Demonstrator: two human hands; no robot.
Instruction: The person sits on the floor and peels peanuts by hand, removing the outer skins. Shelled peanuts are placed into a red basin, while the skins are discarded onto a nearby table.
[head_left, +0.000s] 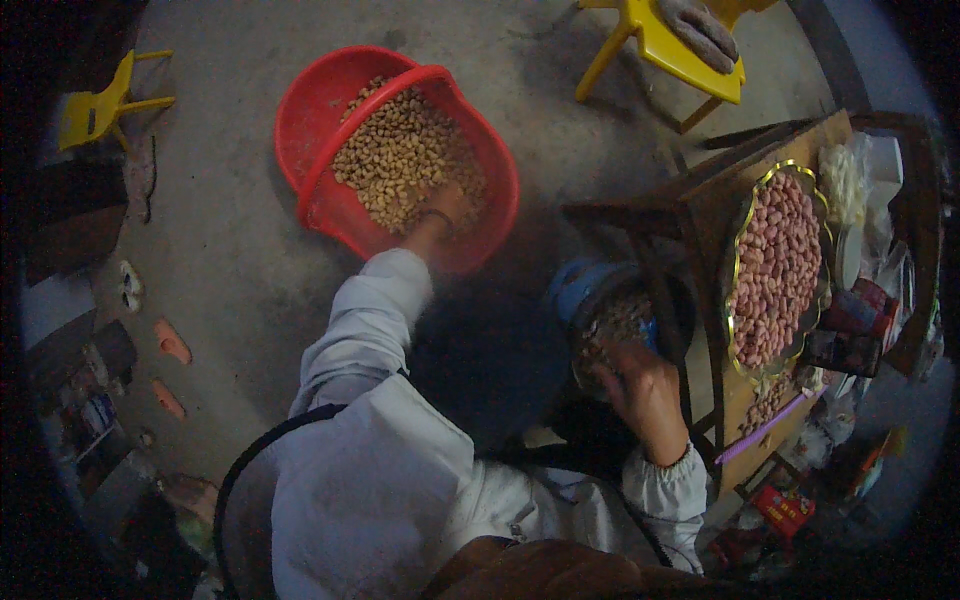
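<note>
My left hand (442, 206) reaches into a red plastic basket (304, 79) with a handle, on the floor. Its fingers are blurred among unshelled peanuts (397, 150), so its grip is unclear. Over a dark container with a blue rim (571, 289), beside the table leg, is my right hand (637, 375). Below its fingers lie brownish pieces that look like peanut shells (622, 319); whether it holds anything does not show. To its right, pinkish shelled peanuts (780, 270) fill a clear tray with a wavy gold edge (730, 330).
The wooden table (712, 217) at the right also bears plastic bags (851, 184), a dark red box (862, 307) and a purple strip (772, 426). One yellow chair (675, 52) stands at the top right, another yellow chair (97, 112) at the left. Orange slippers (172, 341) lie on the floor.
</note>
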